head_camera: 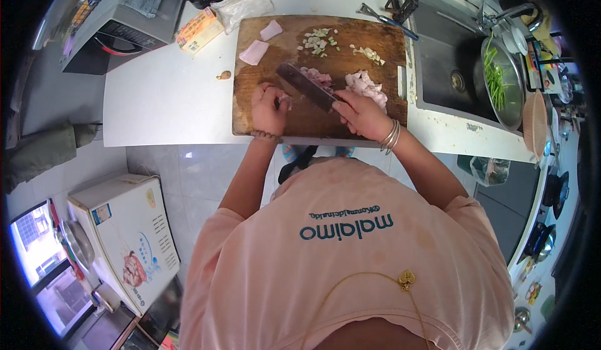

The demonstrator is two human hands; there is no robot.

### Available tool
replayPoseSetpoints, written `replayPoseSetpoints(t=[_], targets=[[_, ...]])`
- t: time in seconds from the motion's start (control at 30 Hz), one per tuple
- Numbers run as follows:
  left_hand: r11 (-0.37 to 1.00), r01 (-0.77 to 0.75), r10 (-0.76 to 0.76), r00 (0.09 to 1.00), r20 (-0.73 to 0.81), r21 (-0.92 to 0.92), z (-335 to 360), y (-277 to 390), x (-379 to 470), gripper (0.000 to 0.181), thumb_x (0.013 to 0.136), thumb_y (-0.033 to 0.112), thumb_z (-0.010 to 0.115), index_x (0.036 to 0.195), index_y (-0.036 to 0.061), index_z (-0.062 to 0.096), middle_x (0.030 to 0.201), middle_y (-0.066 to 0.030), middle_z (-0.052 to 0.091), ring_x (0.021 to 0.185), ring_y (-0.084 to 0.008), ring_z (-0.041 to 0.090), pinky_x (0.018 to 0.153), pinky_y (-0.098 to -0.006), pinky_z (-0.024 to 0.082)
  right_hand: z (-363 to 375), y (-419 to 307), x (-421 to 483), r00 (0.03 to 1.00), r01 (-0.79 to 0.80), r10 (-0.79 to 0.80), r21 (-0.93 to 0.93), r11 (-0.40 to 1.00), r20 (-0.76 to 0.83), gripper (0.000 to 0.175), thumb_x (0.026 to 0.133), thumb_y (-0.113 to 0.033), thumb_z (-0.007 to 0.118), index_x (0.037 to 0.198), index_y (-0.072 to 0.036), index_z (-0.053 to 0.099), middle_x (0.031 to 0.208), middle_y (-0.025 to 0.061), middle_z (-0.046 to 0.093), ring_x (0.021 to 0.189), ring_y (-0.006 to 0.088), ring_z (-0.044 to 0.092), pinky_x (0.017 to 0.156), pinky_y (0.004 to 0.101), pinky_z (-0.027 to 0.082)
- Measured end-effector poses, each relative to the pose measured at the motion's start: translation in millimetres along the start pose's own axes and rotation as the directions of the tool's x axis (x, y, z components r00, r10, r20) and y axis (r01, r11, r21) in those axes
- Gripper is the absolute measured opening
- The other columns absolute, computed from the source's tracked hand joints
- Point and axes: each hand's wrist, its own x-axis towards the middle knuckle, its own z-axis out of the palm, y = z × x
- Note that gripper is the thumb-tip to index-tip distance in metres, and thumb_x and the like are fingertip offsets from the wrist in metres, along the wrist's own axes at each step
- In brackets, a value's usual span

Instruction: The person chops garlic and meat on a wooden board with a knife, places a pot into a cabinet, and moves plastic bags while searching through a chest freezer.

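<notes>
On a wooden cutting board (300, 125) my right hand (368, 115) grips the handle of a cleaver-like kitchen knife (305, 86), its broad blade slanting up to the left. Cut meat (318, 77) lies just beyond the blade. My left hand (270, 109), fingers curled, holds a small piece of meat (284, 99) against the board. A pile of pale, fatty meat pieces (366, 88) is beside my right hand. Towards the far edge are chopped pale green bits (317, 41) and minced pale bits, perhaps garlic (368, 54). Two pale pink slabs (254, 52) sit at the far left.
A sink (446, 59) adjoins the board's right; a metal bowl of green stems (498, 80) stands at its right side. Beyond the board lie a peeler-like tool (387, 20) and a plastic bag (244, 5). A small box (199, 30) and a microwave (119, 38) are at left.
</notes>
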Motion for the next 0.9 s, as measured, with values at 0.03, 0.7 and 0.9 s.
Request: replayPoseSetpoints(t=[0.03, 0.7, 0.9], targets=[[1.000, 0.001, -0.001, 1.000, 0.003, 0.001, 0, -1, -2, 0.015, 0.064, 0.003, 0.064, 0.075, 0.0035, 0.052, 0.076, -0.0121, 0.052, 0.069, -0.0279, 0.053, 0.061, -0.0326, 0.044, 3, 0, -4, 1.000, -0.002, 0.002, 0.003, 1.000, 0.001, 0.023, 0.086, -0.025, 0.047, 0.089, -0.003, 0.049, 0.058, 0.0059, 0.050, 0.045, 0.0137, 0.047, 0.042, 0.0286, 0.038], [0.988, 0.153, -0.152, 0.986, 0.063, -0.024, 6, -13, -21, 0.013, 0.064, 0.002, 0.060, 0.076, 0.0039, 0.057, 0.080, -0.0125, 0.054, 0.076, -0.0304, 0.053, 0.066, -0.0357, 0.044, 31, -8, -23, 0.973, 0.225, -0.219, -0.475, 0.851, 0.067, 0.027, 0.084, -0.024, 0.045, 0.097, -0.002, 0.039, 0.082, 0.0217, 0.055, 0.073, 0.0382, 0.054, 0.062, 0.0449, 0.044], [0.996, 0.064, -0.063, 0.998, 0.008, -0.065, 6, -13, -19, 0.015, 0.065, 0.003, 0.059, 0.080, 0.0045, 0.057, 0.078, -0.0123, 0.053, 0.073, -0.0309, 0.053, 0.062, -0.0364, 0.044, 35, -17, -30, 0.973, 0.212, -0.229, -0.563, 0.799, 0.041, 0.030, 0.084, -0.025, 0.044, 0.102, -0.002, 0.039, 0.079, 0.0201, 0.055, 0.068, 0.0368, 0.055, 0.057, 0.0437, 0.045]])
